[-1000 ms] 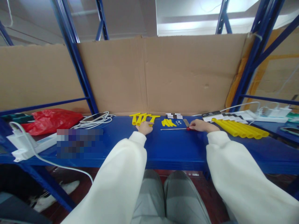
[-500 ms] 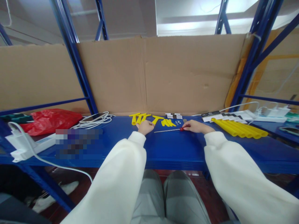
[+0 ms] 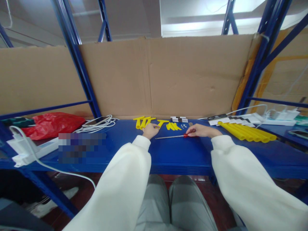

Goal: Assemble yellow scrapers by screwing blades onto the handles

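Note:
My right hand (image 3: 201, 130) is closed on the red handle of a screwdriver (image 3: 172, 137), whose long metal shaft points left, low over the blue tabletop. My left hand (image 3: 150, 130) is closed beside several yellow T-shaped pieces (image 3: 145, 123); whatever its fingers hold, if anything, is hidden. Another yellow T-shaped piece (image 3: 162, 122) lies just right of that hand. Between the two hands, further back, are several small flat yellow pieces (image 3: 173, 126) and a little group of tiny silvery parts (image 3: 184, 126).
Black-and-white sticks (image 3: 179, 119) lie along the cardboard wall (image 3: 192, 77). Several yellow tubes (image 3: 247, 133) and white power strips (image 3: 276, 120) are at the right. Leftward are a red plastic bag (image 3: 56, 124), coiled white cable (image 3: 101, 123) and another power strip (image 3: 43, 147).
The screwdriver has shifted slightly left and down with my right hand, its tip now closer below my left hand. My left hand has barely moved.

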Available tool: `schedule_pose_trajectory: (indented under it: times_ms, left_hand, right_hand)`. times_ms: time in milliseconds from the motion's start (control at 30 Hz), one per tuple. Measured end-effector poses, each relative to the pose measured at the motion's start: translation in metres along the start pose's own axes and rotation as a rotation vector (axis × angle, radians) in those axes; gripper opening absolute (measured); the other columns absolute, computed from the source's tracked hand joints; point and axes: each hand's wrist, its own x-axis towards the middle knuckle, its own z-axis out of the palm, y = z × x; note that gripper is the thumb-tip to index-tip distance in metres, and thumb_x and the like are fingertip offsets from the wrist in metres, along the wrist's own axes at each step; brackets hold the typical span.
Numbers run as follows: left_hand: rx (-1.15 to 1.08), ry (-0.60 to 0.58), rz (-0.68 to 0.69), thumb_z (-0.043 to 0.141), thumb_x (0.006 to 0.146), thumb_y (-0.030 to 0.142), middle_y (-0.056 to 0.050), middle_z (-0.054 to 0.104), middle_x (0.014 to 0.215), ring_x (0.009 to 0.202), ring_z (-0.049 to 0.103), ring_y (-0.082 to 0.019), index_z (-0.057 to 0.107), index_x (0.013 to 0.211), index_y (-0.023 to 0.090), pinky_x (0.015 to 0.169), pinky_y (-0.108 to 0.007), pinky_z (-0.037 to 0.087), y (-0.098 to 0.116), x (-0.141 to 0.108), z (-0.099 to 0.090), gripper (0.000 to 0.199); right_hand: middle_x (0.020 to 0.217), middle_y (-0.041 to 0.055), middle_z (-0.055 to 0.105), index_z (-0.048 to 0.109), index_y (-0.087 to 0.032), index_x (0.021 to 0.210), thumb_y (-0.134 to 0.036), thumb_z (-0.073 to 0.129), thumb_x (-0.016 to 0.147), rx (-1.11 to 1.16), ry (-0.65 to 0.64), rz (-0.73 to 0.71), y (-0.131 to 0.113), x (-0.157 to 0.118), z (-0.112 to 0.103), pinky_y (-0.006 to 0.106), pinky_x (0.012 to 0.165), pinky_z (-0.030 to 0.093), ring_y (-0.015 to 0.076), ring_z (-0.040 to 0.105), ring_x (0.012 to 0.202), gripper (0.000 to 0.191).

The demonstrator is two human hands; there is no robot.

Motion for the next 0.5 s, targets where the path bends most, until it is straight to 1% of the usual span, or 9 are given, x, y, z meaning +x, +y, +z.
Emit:
schedule_pose_trajectory:
  times_ms: [33,100,200,300,400,500]
  left_hand:
    - [-0.019,-0.005,0.033,0.062,0.083,0.028,-0.001,0.074,0.115,0.114,0.064,-0.027,0.077,0.108,0.03,0.103,-0.04,0.045,-0.002,0.001,0.002,0.029]
    - [-0.056,-0.004,0.099,0.063,0.083,0.023,-0.002,0.071,0.122,0.116,0.064,-0.024,0.074,0.117,0.027,0.102,-0.032,0.047,-0.006,0.005,0.006,0.036]
    - [-0.084,0.011,0.14,0.064,0.083,0.019,-0.002,0.071,0.122,0.116,0.065,-0.021,0.072,0.119,0.024,0.103,-0.028,0.046,-0.011,0.008,0.011,0.038]
    - [-0.056,0.038,0.101,0.066,0.082,0.019,-0.004,0.073,0.118,0.113,0.066,-0.023,0.072,0.119,0.024,0.102,-0.03,0.047,-0.012,0.009,0.011,0.038]
    - [-0.013,0.067,0.038,0.067,0.081,0.019,-0.008,0.073,0.117,0.112,0.065,-0.026,0.072,0.12,0.022,0.102,-0.035,0.048,-0.011,0.008,0.009,0.04]
    - [0.017,0.119,-0.013,0.068,0.079,0.022,-0.009,0.073,0.116,0.114,0.064,-0.029,0.072,0.118,0.022,0.102,-0.041,0.047,-0.012,0.008,0.009,0.04]
  right_hand:
    - [0.091,0.0074,0.072,0.077,-0.018,0.089,-0.064,0.072,0.061,0.002,-0.002,0.001,0.0,-0.001,0.0,0.034,0.081,0.047,0.0239,0.062,0.088,0.054]
    - [0.092,0.0077,0.072,0.077,-0.018,0.089,-0.062,0.072,0.061,-0.006,-0.003,0.009,-0.001,-0.002,-0.001,0.033,0.081,0.047,0.0243,0.062,0.089,0.051]
    - [0.093,0.0082,0.073,0.077,-0.018,0.088,-0.058,0.072,0.064,-0.035,0.017,0.037,-0.003,-0.004,-0.002,0.033,0.081,0.048,0.0253,0.063,0.09,0.047]
    - [0.096,0.0082,0.073,0.077,-0.018,0.092,-0.053,0.071,0.069,-0.044,0.044,0.059,-0.004,-0.004,-0.002,0.032,0.08,0.049,0.0249,0.064,0.091,0.042]
    - [0.097,0.008,0.073,0.077,-0.017,0.093,-0.048,0.067,0.074,-0.043,0.076,0.063,-0.005,-0.002,-0.001,0.032,0.079,0.05,0.0235,0.065,0.089,0.037]
    - [0.094,0.0084,0.074,0.076,-0.017,0.091,-0.048,0.063,0.077,-0.05,0.127,0.075,-0.003,0.001,0.001,0.032,0.078,0.05,0.023,0.065,0.086,0.037]
